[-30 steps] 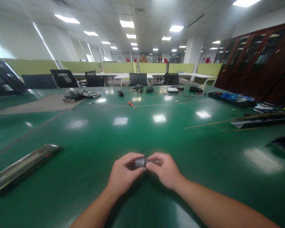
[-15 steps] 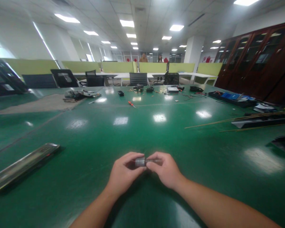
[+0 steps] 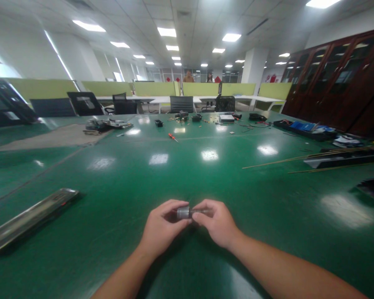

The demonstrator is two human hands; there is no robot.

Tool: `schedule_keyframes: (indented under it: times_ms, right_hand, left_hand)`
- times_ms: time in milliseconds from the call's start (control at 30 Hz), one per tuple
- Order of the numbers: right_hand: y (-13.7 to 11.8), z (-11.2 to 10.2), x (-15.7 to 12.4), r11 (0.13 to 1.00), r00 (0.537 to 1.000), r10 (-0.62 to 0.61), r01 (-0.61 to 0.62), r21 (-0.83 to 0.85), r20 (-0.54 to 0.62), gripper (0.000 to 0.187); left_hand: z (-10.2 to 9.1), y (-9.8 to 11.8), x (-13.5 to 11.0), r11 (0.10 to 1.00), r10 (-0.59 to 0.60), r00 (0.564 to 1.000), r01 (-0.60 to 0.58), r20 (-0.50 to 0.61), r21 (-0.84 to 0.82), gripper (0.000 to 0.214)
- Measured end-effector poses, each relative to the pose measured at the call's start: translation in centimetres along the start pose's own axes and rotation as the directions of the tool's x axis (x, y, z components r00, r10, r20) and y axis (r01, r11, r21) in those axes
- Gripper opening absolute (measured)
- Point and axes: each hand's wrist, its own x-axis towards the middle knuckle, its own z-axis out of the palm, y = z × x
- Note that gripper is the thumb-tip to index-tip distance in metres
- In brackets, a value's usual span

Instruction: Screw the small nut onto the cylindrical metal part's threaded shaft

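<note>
The left hand (image 3: 162,227) curls its thumb and fingers round a small metal cylinder (image 3: 183,213) at the lower centre of the frame. Just beside it, the right hand (image 3: 218,223) pinches a slimmer rod (image 3: 197,211) at the cylinder's right end. The cylinder is dull grey, smooth and short, with a pale sheen; the rod is darker and partly hidden by the fingers. Whether the two are joined is too blurred to tell. The long axis of both runs nearly level across the picture, with the rod pointing right. Any marking on the metal is too small to read.

Around them spreads a glossy green table (image 3: 199,178). A long transparent case (image 3: 31,220) with a small red mark lies slantwise at lower left. A red screwdriver (image 3: 172,136) lies above centre, its tip towards the lower right. Thin yellowish rods (image 3: 274,161) stretch across the right side.
</note>
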Motion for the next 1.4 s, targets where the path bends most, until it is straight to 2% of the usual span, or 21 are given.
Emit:
schedule_keyframes:
  times_ms: [1200,1400]
  right_hand:
    - [0.41,-0.02,0.11,1.0,1.0,0.014,-0.014,0.015,0.001,0.013]
    - [0.54,-0.11,0.15,1.0,1.0,0.007,-0.007,-0.01,-0.008,0.015]
  left_hand:
    - [-0.23,-0.05,0.0,0.998,-0.064,0.998,0.063,-0.024,-0.016,0.033]
    - [-0.19,-0.25,0.03,0.991,-0.111,0.993,0.109,-0.028,-0.079,0.04]
